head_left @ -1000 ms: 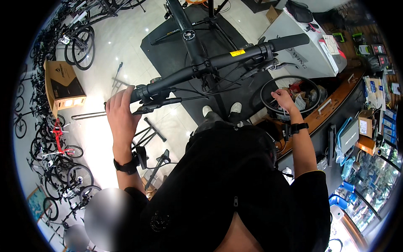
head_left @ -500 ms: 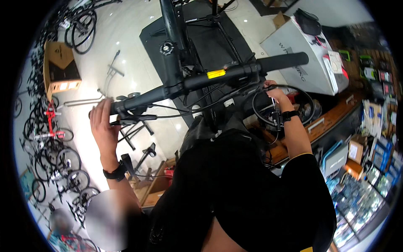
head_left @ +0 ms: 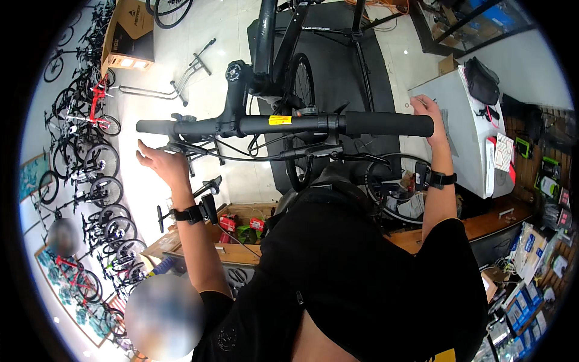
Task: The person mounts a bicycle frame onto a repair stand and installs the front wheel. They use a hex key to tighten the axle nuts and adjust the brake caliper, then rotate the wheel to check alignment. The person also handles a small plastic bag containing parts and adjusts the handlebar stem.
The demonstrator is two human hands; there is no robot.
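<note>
A black bicycle handlebar [head_left: 259, 125] with a yellow label runs across the view, clamped in a black stem [head_left: 232, 105]. My left hand [head_left: 166, 166] is just below the left grip [head_left: 155, 127], fingers apart and holding nothing. It is close to the left brake lever. My right hand [head_left: 431, 117] is at the outer end of the thick right grip [head_left: 389, 124], with its fingers reaching past it; whether the palm touches the grip is unclear. Black cables [head_left: 259, 158] and the right brake lever [head_left: 313, 152] hang under the bar. The bicycle frame [head_left: 265, 45] extends away from me.
A black mat [head_left: 338, 66] lies beneath the bicycle. A metal floor stand [head_left: 187, 75] is at the left, with rows of bicycles [head_left: 105, 157] beyond. A large white box [head_left: 461, 139] stands on the right. Near my body are a wooden bench [head_left: 482, 226] and a loose wheel [head_left: 392, 211].
My left hand has come off the left grip. My right hand has moved from below the bar to the right grip's end. The tilted handlebar now looks nearly level, and the whole view has shifted.
</note>
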